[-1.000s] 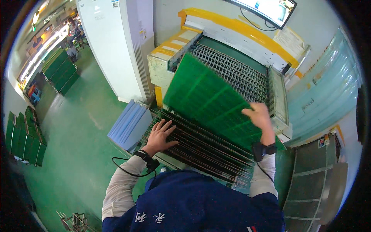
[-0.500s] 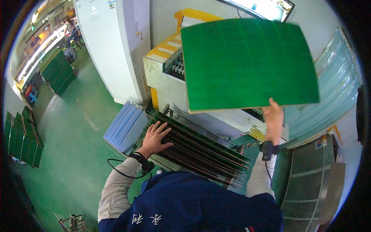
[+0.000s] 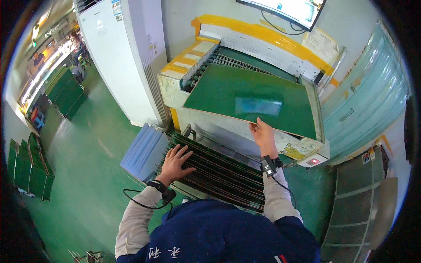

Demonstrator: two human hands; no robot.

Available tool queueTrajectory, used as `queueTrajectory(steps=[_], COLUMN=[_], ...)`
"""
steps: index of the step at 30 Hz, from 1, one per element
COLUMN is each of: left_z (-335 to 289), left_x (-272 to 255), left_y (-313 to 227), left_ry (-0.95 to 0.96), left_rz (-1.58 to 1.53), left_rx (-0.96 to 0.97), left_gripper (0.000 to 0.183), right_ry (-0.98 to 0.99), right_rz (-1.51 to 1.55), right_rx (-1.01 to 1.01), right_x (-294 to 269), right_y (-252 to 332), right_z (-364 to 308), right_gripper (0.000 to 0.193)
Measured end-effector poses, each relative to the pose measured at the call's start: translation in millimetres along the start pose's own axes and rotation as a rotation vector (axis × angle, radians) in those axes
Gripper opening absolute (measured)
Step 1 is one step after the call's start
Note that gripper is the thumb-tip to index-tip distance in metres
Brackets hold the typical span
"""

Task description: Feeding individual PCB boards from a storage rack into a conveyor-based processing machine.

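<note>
A large green circuit board panel (image 3: 219, 87) lies slanted over the roller bed (image 3: 195, 81) of a white conveyor machine. My right hand (image 3: 264, 135) grips its near edge, thumb on top and the other fingers underneath. Below the machine, several dark green panels stand on edge in a rack (image 3: 215, 175), their thin edges facing up. My left hand (image 3: 174, 165) rests with spread fingers on the left end of these panels and holds nothing. Another green panel (image 3: 245, 61) shows on the rollers behind the gripped one.
Left of the rack stand blue separator sheets (image 3: 142, 151). A tall white cabinet (image 3: 116, 61) rises at the machine's left. Clear plastic curtains (image 3: 366, 96) hang to the right, above a grey slatted panel (image 3: 351, 206). A monitor (image 3: 289, 11) is on the wall. Green panel stacks (image 3: 30, 168) stand far left.
My right hand has lowered the green panel from a raised, tilted position onto the machine's rollers, moving left. My left hand stays on the racked panels.
</note>
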State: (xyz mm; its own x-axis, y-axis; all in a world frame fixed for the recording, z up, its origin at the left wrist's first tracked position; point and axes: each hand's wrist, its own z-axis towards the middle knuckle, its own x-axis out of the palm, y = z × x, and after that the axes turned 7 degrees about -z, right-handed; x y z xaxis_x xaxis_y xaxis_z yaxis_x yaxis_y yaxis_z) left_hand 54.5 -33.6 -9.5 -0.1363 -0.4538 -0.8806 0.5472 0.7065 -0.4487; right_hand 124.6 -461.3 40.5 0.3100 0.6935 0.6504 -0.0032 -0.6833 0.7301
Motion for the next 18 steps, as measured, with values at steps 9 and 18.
queueTrajectory(steps=[9,18], left_z=[7,9], left_x=[-3,-7], left_y=[-7,-10], left_ry=[0.010,0.012], left_rz=[-0.006,-0.011], left_rx=[-0.012,-0.044], left_gripper=[0.079,0.080], right_ry=[-0.025,0.000], right_rz=[0.108,-0.105], right_rx=[0.080,0.363], right_x=[-1,-4], right_y=[-35,-38], right_z=[50,50], right_gripper=[0.020,0.045])
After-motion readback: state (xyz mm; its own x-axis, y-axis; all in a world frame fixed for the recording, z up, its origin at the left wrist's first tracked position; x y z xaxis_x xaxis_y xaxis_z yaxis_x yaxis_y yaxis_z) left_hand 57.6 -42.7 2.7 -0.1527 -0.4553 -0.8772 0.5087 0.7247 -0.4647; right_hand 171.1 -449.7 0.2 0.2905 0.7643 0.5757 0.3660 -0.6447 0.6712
